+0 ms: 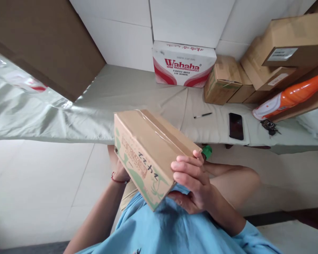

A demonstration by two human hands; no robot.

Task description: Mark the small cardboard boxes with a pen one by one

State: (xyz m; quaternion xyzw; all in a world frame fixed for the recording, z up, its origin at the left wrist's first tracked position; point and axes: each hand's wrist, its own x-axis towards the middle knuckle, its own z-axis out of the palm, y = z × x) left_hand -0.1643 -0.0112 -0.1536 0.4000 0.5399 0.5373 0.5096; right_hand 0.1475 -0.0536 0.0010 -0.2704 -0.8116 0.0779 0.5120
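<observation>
A taped cardboard box (159, 137) is held tilted above my lap, in front of the cloth-covered surface. Green print and handwritten black digits show on its near side. My right hand (193, 180) grips the box's right end, with its fingers across the end and the thumb below. My left hand (120, 171), with a red string at the wrist, holds the box from behind its left lower side. The box hides the fingers of that hand.
On the pale cloth (127, 88) lie a pen (202, 115), a phone (236, 126) and keys (269, 127). A white Wahaha carton (184, 65) stands against the wall beside stacked cardboard boxes (294, 38). An orange bottle (294, 95) lies at right; a large brown carton (50, 42) stands at left.
</observation>
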